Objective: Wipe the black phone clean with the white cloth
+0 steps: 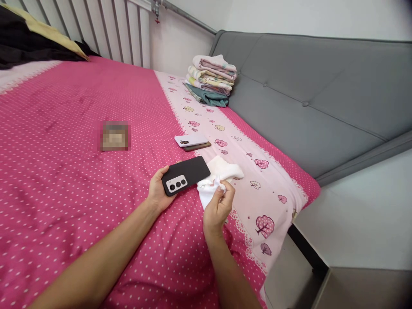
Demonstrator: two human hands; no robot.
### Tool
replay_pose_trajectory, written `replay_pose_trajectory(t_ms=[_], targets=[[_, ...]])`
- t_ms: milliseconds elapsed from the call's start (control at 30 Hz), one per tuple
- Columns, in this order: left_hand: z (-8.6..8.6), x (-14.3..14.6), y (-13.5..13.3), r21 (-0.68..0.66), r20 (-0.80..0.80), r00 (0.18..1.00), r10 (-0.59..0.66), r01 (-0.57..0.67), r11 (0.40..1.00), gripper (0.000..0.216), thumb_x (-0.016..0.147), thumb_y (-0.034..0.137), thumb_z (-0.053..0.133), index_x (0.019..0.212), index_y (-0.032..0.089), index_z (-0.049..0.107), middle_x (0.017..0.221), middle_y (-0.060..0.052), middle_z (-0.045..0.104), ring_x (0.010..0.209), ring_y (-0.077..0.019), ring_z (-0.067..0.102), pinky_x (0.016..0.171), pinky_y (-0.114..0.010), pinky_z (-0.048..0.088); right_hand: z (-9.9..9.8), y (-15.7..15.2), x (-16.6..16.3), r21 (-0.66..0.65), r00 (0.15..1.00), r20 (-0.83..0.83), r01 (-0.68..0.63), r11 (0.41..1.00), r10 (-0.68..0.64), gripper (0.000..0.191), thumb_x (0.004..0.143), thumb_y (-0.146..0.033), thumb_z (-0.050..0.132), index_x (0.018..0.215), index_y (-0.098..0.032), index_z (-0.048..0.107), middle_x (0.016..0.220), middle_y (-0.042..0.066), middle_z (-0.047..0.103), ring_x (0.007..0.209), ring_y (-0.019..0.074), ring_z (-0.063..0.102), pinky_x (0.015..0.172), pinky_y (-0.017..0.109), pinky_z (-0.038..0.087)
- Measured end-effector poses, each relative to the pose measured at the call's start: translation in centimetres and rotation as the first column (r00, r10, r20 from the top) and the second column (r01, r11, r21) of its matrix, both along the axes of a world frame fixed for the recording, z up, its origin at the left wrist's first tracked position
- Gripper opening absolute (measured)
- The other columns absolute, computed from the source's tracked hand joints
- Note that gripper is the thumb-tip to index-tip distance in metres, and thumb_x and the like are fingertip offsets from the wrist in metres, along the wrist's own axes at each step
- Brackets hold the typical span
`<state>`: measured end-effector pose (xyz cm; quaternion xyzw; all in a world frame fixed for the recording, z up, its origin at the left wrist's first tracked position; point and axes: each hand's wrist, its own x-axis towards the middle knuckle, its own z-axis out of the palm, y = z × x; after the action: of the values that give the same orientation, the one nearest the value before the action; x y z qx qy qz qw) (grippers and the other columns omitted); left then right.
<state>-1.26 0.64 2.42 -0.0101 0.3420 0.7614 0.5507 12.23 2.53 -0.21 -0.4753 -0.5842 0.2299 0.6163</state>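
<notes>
Phone (186, 175), black-backed and camera side up, lay in the left hand (158, 192), held low over the bed (64, 171) near its right edge, where the pink polka-dot sheet gave way to the pale tree-printed border. Left fingers were curled under and around the lower end, the thumb along the near edge. Beside it, the right hand (218, 209) pinched a white cloth (217, 176), fingers narrow and bunched on a fold, the cloth touching the phone's far end. That phone looked rigid, smooth-backed and likely slippery, with lenses worth sparing, so the long edges seemed the safe place to grip. Soft and limp, the cloth would take any pinch. No brand or writing could be read on the phone's back. Further up the bed sat a white phone (190, 140) on a darker one, a blurred patch to their left, and a stack of folded laundry (211, 79) against the grey sofa back (305, 98).
</notes>
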Motion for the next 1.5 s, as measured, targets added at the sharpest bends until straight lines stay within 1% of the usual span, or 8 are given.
replay_pose_trajectory(t_ms=[167, 500, 667, 900, 1133, 1233, 1333, 1500], targets=[[0.0, 0.0, -0.2, 0.04, -0.005, 0.999, -0.042, 0.042, 0.998, 0.029, 0.075, 0.023, 0.051, 0.097, 0.009, 0.064, 0.083, -0.01, 0.071, 0.074, -0.0222, 0.066, 0.064, -0.035, 0.055, 0.5, 0.2, 0.4, 0.079, 0.99, 0.079, 0.108, 0.991, -0.114, 0.026, 0.09, -0.027, 0.033, 0.101, -0.015, 0.053, 0.094, 0.01, 0.061, 0.086, 0.0168, 0.059, 0.074, 0.028, 0.045], [0.6, 0.4, -0.8, 0.117, -0.06, 0.961, -0.269, 0.274, 0.955, 0.043, 0.076, 0.027, 0.046, 0.111, 0.008, 0.06, 0.095, -0.014, 0.07, 0.083, -0.0247, 0.066, 0.07, -0.036, 0.053, 0.8, 1.0, 0.9, 0.164, 0.96, 0.227, 0.127, 0.978, -0.162, 0.029, 0.089, -0.022, 0.035, 0.099, -0.014, 0.06, 0.094, 0.012, 0.064, 0.087, 0.0184, 0.059, 0.079, 0.032, 0.046], [0.3, 0.9, -1.0, 0.098, -0.137, 0.911, -0.389, 0.403, 0.91, 0.043, 0.075, 0.025, 0.048, 0.114, 0.01, 0.059, 0.096, -0.013, 0.07, 0.081, -0.0228, 0.066, 0.072, -0.032, 0.052, 0.3, 1.1, 0.9, 0.114, 0.945, 0.312, 0.06, 0.992, -0.093, 0.027, 0.087, -0.021, 0.039, 0.098, -0.014, 0.063, 0.092, 0.01, 0.065, 0.087, 0.0177, 0.059, 0.08, 0.031, 0.046], [-0.1, 1.0, -1.0, 0.096, -0.172, 0.903, -0.394, 0.414, 0.905, 0.043, 0.073, 0.022, 0.051, 0.114, 0.012, 0.06, 0.094, -0.011, 0.071, 0.082, -0.0233, 0.066, 0.074, -0.032, 0.051, -0.1, 0.8, 0.6, 0.081, 0.938, 0.347, -0.018, 0.997, -0.012, 0.025, 0.086, -0.024, 0.043, 0.095, -0.015, 0.065, 0.091, 0.008, 0.066, 0.085, 0.0171, 0.06, 0.078, 0.029, 0.046], [-0.3, 1.0, -0.8, 0.138, -0.166, 0.904, -0.394, 0.417, 0.899, 0.044, 0.073, 0.022, 0.05, 0.115, 0.012, 0.059, 0.095, -0.011, 0.071, 0.088, -0.025, 0.065, 0.081, -0.036, 0.049, -0.1, 0.3, 0.5, 0.154, 0.899, 0.408, -0.238, 0.959, 0.157, 0.023, 0.086, -0.022, 0.045, 0.096, -0.018, 0.065, 0.092, 0.007, 0.065, 0.087, 0.0145, 0.06, 0.081, 0.028, 0.046], [-0.4, 1.0, -0.8, 0.155, -0.192, 0.898, -0.396, 0.427, 0.891, 0.044, 0.074, 0.022, 0.049, 0.115, 0.012, 0.059, 0.095, -0.01, 0.071, 0.088, -0.024, 0.065, 0.083, -0.035, 0.048, -0.2, 0.2, 0.5, 0.171, 0.89, 0.417, -0.275, 0.946, 0.183, 0.023, 0.087, -0.021, 0.045, 0.096, -0.018, 0.066, 0.092, 0.007, 0.065, 0.087, 0.0138, 0.059, 0.081, 0.027, 0.046], [-0.2, 1.2, -0.9, 0.133, -0.231, 0.885, -0.405, 0.441, 0.888, 0.043, 0.074, 0.022, 0.048, 0.114, 0.011, 0.06, 0.095, -0.01, 0.071, 0.087, -0.0231, 0.065, 0.083, -0.033, 0.047, 0.0, 0.5, 0.5, 0.179, 0.903, 0.398, -0.246, 0.952, 0.159, 0.023, 0.086, -0.02, 0.045, 0.096, -0.018, 0.066, 0.092, 0.006, 0.064, 0.087, 0.0134, 0.059, 0.082, 0.026, 0.046], [0.1, 1.4, -1.2, 0.09, -0.271, 0.855, -0.442, 0.479, 0.873, 0.046, 0.072, 0.023, 0.05, 0.116, 0.012, 0.058, 0.097, -0.01, 0.07, 0.085, -0.0233, 0.065, 0.08, -0.033, 0.047, 0.3, 1.3, 1.1, 0.138, 0.933, 0.358, -0.084, 0.987, 0.03, 0.023, 0.086, -0.021, 0.045, 0.094, -0.016, 0.066, 0.09, 0.007, 0.065, 0.085, 0.0147, 0.059, 0.079, 0.026, 0.046]])
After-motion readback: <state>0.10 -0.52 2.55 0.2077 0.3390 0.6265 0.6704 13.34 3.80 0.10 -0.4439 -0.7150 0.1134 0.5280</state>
